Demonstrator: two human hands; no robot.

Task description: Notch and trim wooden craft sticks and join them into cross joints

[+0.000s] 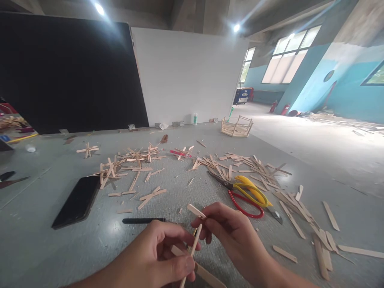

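Low over the grey floor (45,240), the left hand (159,256) is clenched around thin pale wooden craft sticks (193,246), one standing nearly upright, while the right hand (231,232) pinches a short flat wooden stick piece (196,211) at its top. Just beyond the right hand lie yellow-handled scissors (249,190) across red-handled scissors (244,206). Left of these lie a black pen (144,220) and a black phone (78,201). Farther back, an open-sided wooden stick basket (237,127) stands; I cannot tell what it holds.
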